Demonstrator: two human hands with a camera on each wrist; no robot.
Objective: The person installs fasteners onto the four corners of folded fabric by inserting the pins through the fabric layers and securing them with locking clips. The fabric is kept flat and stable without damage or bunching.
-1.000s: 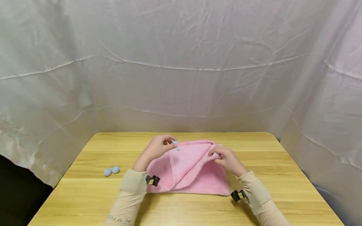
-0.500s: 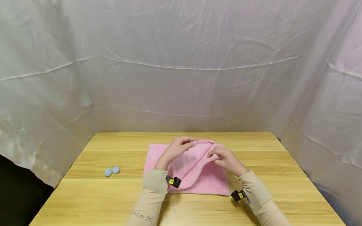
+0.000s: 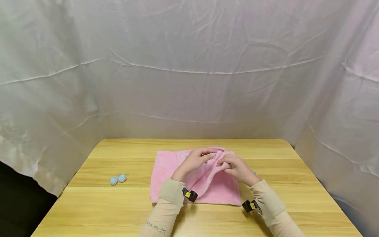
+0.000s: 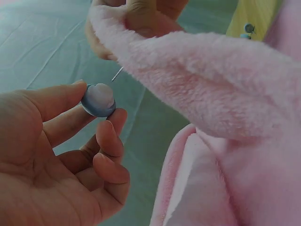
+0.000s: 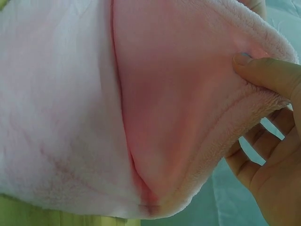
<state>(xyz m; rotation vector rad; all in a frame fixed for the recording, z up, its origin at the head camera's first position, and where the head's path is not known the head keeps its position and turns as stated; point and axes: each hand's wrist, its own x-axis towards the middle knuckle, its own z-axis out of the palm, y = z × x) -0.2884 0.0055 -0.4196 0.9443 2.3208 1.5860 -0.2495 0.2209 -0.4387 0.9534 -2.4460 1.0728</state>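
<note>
My left hand (image 3: 195,161) pinches a small round blue cap (image 4: 99,100) with a whitish inside between thumb and fingers. In the left wrist view, a thin metal pin (image 4: 117,74) sticks out from under the edge of the pink plush cloth (image 4: 211,84), its tip just apart from the cap. My right hand (image 3: 237,168) grips a raised edge of that cloth; in the right wrist view its thumb (image 5: 263,70) presses on the smooth inner side and the other fingers lie behind. The rest of the cloth (image 3: 165,177) lies folded on the table.
Two round blue pieces (image 3: 117,179) sit side by side on the wooden table (image 3: 88,204) at the left. Small blue pieces (image 4: 248,30) lie beyond the cloth, partly hidden by the right wrist in the head view. Pale curtains (image 3: 189,92) hang around the table.
My left hand has moved right across the cloth, carrying the blue cap, until it is close to the right hand. The right hand stays on the cloth's raised edge.
</note>
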